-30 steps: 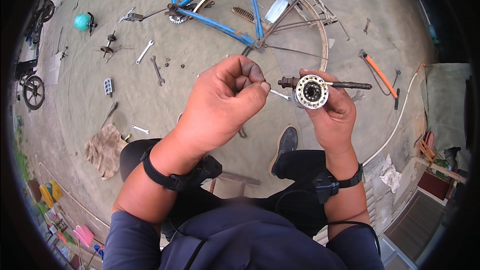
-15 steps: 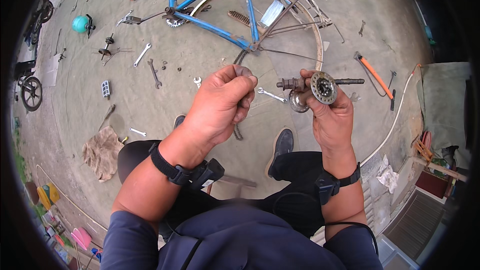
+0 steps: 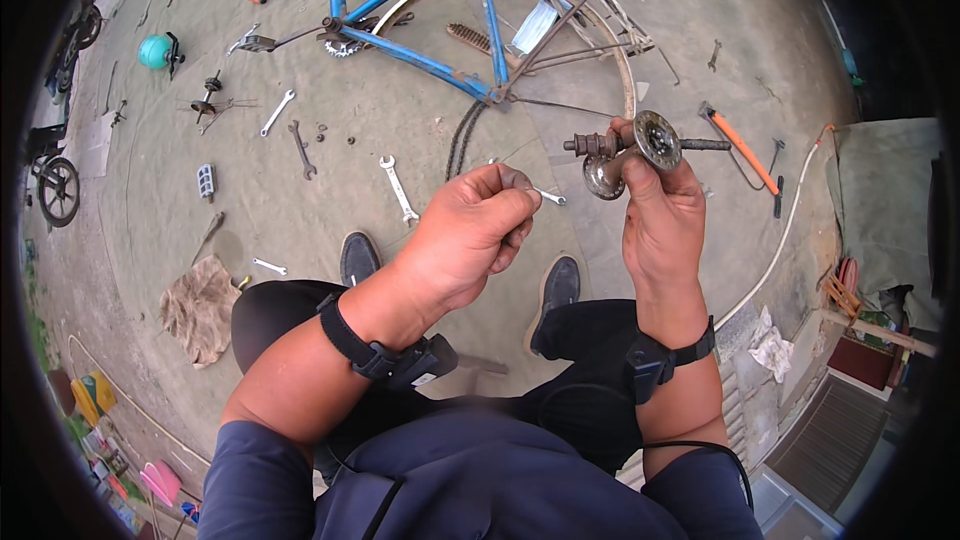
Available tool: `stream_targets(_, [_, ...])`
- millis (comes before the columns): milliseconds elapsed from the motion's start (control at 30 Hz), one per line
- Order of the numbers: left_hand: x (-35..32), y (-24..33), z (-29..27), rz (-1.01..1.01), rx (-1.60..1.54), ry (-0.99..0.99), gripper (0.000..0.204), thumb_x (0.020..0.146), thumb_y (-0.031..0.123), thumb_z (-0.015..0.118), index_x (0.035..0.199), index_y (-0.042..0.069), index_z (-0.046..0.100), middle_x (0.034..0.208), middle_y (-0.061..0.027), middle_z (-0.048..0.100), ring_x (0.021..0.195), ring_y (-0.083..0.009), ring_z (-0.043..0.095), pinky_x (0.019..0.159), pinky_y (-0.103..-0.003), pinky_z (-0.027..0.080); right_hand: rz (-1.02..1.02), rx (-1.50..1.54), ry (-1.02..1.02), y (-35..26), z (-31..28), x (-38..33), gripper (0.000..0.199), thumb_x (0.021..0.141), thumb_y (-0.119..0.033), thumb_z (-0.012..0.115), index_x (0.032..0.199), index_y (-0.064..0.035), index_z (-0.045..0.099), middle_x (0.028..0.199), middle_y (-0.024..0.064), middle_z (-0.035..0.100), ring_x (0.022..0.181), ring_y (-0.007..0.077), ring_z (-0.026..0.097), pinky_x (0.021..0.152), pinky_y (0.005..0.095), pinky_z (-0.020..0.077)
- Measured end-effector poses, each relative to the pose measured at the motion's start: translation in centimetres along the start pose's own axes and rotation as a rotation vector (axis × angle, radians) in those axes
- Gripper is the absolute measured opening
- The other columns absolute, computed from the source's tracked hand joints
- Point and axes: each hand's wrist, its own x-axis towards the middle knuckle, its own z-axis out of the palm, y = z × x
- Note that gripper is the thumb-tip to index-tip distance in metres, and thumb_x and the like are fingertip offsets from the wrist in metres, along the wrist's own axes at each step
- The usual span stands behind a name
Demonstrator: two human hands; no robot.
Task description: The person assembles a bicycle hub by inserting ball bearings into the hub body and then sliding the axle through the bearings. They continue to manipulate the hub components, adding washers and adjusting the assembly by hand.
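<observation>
I keep the right hand (image 3: 662,220) gripping the rusty wheel hub (image 3: 630,152) up in the air over the ground, axle level, and the left hand (image 3: 470,235) pinched closed on sth small — cannot tell what — so approach slowly.

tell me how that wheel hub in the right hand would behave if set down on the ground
The wheel hub looks like solid rusty metal, so it is probably stiff and heavy for its size. Its round flanges and long axle suggest it could roll in an arc. The right hand pinches it firmly, perhaps because it is greasy.
</observation>
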Motion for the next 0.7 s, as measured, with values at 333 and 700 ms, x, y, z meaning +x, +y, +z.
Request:
stream_targets(333, [-0.3, 0.1, 0.3, 0.017, -0.01, -0.033, 0.007, 0.098, 0.01, 0.064, 0.096, 0.007, 0.057, 0.07, -0.0027, 0.054, 0.049, -0.0084, 0.039, 0.043, -0.024, 0.03, 0.022, 0.159, 0.04, 0.0, -0.6, 1.0, 0.023, 0.102, -0.013, 0.066, 0.124, -0.0045, 0.07, 0.132, 0.0129, 0.067, 0.103, 0.0167, 0.067, 0.096, 0.0352, 0.052])
stream_targets(700, [-0.3, 0.3, 0.7, 0.072, 0.001, -0.069, 0.009, 0.098, 0.01, 0.065, 0.095, 0.006, 0.057, 0.07, -0.0025, 0.055, 0.046, -0.008, 0.039, 0.043, -0.023, 0.032, 0.203, 0.43, 0.071, 0.8, -0.7, 1.4, 0.034, 0.105, -0.028, 0.063, 0.13, -0.0047, 0.063, 0.129, 0.0074, 0.068, 0.105, 0.0152, 0.069, 0.091, 0.0322, 0.0535])
